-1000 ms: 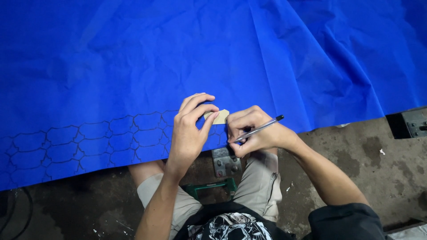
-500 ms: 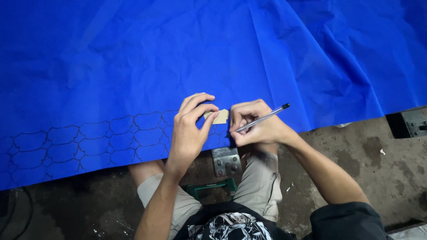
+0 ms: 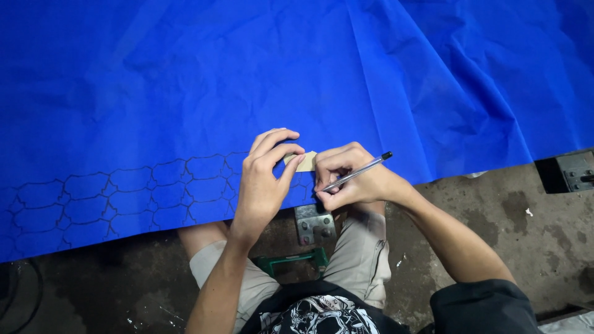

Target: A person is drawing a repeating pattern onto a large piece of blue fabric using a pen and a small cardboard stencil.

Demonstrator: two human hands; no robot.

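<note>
A large blue fabric sheet (image 3: 297, 80) covers the floor in front of me. Along its near edge runs a row of black pen-drawn outlines (image 3: 124, 198). My left hand (image 3: 263, 185) presses a small tan template piece (image 3: 304, 162) flat onto the fabric with its fingertips. My right hand (image 3: 349, 179) grips a black pen (image 3: 359, 172), its tip down on the fabric beside the template's right edge. The two hands almost touch.
Stained concrete floor (image 3: 495, 210) lies bare below the fabric edge. A small metal plate with bolts (image 3: 314, 224) and a green frame (image 3: 291, 260) sit between my knees. Another metal bracket (image 3: 575, 172) is at the far right.
My right hand has shifted the pen slightly up and left along the template's edge. The left hand stays pressed on the template.
</note>
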